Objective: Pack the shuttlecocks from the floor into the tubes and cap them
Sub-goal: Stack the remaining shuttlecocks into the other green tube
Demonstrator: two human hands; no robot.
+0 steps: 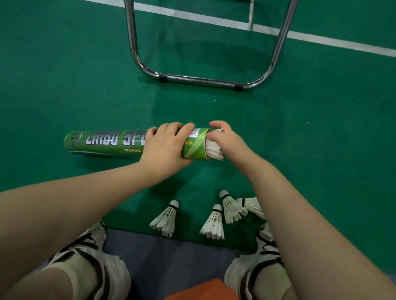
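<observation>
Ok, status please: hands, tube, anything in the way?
Left hand grips tube, lying on floor. Right hand holds shuttlecock at its open end. Four loose shuttlecocks by the shoes. Chair frame beyond, not touching.

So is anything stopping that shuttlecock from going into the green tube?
Nothing visible does. The tube has no cap on its open end, and the shuttlecock sits partly inside it, feathers sticking out. The right hand holds it; the left hand grips the tube.
</observation>
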